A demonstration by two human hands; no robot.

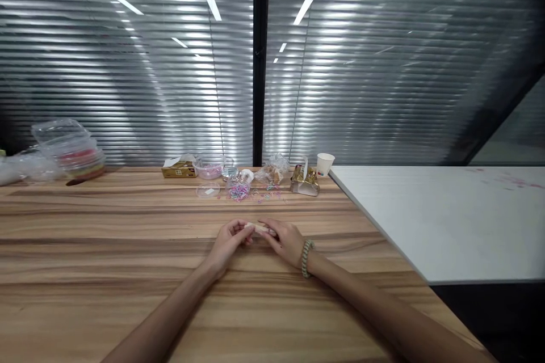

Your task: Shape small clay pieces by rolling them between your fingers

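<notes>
Pale piece: the small pale piece (pixel 259 228) is above the desk (pixel 128 295) or on it, I cannot tell which.
Left hand: left hand (pixel 226 243) pinches its left end.
Right hand: right hand (pixel 290 243) pinches its right end.
Progress: it is held, not released; how much is done or left is not visible.
Bead tub: bead tub (pixel 239 190) is beyond the piece, slightly left.
Paper cup: paper cup (pixel 324 164) is beyond the piece, to the right.

Along worktop (pixel 170 295) far edge, L to R: containers (pixel 83 156), box (pixel 179 171), tub (pixel 208 171), packet (pixel 305 186), cup (pixel 325 164) nr far R corner. Lid (pixel 208 190) before tub.
</notes>
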